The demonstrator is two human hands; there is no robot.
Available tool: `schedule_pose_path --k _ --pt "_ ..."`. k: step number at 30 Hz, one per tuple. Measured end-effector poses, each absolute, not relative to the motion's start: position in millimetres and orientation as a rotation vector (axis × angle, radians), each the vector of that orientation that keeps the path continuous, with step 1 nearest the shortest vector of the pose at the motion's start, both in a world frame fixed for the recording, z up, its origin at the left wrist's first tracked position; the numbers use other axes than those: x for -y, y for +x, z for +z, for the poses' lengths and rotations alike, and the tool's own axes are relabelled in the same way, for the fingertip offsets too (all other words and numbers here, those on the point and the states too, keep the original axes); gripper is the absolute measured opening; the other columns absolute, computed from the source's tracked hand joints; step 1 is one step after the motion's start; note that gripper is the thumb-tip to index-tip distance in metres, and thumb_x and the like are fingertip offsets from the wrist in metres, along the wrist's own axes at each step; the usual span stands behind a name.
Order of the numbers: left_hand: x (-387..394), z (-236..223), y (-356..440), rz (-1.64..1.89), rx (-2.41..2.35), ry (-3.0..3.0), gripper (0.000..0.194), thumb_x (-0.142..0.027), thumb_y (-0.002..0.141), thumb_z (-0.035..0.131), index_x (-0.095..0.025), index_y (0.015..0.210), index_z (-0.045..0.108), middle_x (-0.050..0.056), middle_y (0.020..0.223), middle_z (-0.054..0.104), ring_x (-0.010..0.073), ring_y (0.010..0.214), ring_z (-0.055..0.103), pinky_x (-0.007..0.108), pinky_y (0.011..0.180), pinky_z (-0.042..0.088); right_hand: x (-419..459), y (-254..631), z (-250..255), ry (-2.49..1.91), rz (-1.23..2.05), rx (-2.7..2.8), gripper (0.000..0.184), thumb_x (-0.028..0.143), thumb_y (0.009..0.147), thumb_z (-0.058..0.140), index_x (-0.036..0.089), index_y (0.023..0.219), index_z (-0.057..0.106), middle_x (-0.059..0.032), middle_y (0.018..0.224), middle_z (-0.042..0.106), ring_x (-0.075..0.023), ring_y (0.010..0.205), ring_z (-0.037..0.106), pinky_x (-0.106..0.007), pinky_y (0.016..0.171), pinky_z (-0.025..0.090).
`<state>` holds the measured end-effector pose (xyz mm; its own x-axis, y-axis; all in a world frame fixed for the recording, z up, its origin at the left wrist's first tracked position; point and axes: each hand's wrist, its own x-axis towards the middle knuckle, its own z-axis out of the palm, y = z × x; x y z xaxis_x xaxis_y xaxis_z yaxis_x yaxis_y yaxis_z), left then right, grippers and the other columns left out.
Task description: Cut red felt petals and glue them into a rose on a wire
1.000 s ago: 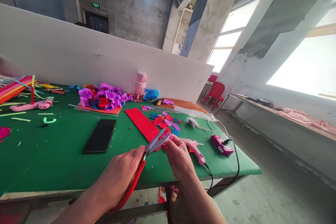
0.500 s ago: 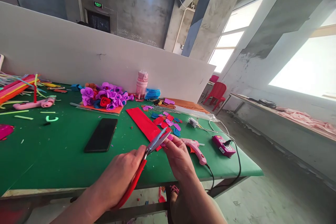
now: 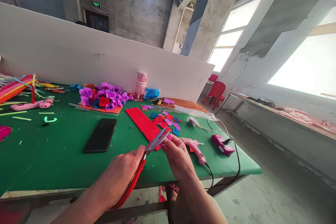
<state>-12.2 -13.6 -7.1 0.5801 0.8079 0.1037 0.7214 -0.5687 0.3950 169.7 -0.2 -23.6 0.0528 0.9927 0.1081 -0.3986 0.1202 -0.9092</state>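
- Two hands of mine are busy above the green table [image 3: 65, 168], close to its front edge.
- My left hand [image 3: 126, 169] is wrapped around the red-handled scissors [image 3: 155, 142], blades pointing up toward my other hand.
- My right hand [image 3: 181, 157] pinches a small purple piece [image 3: 170, 137] between thumb and fingers, right at the blades; I can't tell whether they bite into it.
- Beyond the blades lies a red strip [image 3: 143, 124], with loose cut pieces [image 3: 158, 120] scattered beside it.
- Just right of my right hand rests a pink glue gun [image 3: 195, 149].
- Left of the strip, a black phone [image 3: 100, 135] lies flat.
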Motion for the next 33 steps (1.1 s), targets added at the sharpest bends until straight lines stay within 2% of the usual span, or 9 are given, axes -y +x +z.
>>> schedule_pose_path --k 14,33 --pt "14.7 -11.2 -13.4 0.415 -1.258 2.457 0.018 -0.013 0.085 0.027 -0.024 0.092 0.039 -0.003 0.063 0.05 0.0146 0.047 0.045 0.026 0.044 0.018 0.8 172.2 -22.0 -0.828 1.291 0.94 0.016 0.032 0.071 0.071 0.017 0.076 0.069 -0.0017 0.075 0.064 -0.0138 0.069 0.053 -0.028 0.075 0.041" --pt "19.1 1.4 -10.9 0.332 -1.268 2.443 0.017 -0.011 0.08 0.028 -0.023 0.087 0.037 -0.005 0.055 0.039 0.014 0.046 0.035 0.025 0.043 0.015 1.2 174.3 -20.9 -0.777 1.315 0.919 0.013 0.028 0.071 0.072 0.016 0.073 0.068 0.001 0.066 0.058 -0.0103 0.063 0.046 -0.025 0.069 0.037"
